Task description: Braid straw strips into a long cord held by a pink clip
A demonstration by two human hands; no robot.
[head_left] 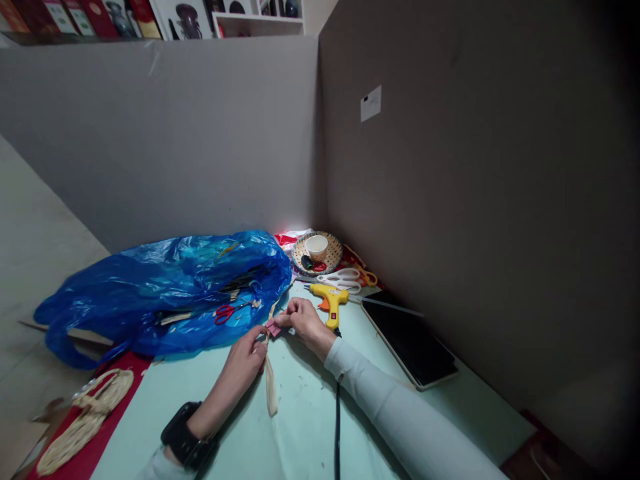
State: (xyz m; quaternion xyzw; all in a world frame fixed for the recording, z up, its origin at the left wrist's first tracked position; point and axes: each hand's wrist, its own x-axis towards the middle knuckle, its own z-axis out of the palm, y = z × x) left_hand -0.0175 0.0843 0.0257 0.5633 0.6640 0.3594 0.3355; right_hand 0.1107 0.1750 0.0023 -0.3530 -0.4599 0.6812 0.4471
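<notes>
My left hand (247,360) and my right hand (303,319) meet over the pale green table (310,427). Both pinch a small pink clip (273,328) fixed on a pale straw strip (271,383). The strip runs from the clip toward me across the table, and a thinner end rises past the clip toward the blue bag. My left wrist wears a black watch (183,440). My right arm is in a light grey sleeve.
A crumpled blue plastic bag (165,287) lies to the left with red-handled scissors (227,311) on it. A yellow glue gun (327,301), white scissors (343,279), a woven tray with a white cup (317,247) and a dark tablet (410,340) sit right. Woven straw pieces (85,417) lie front left.
</notes>
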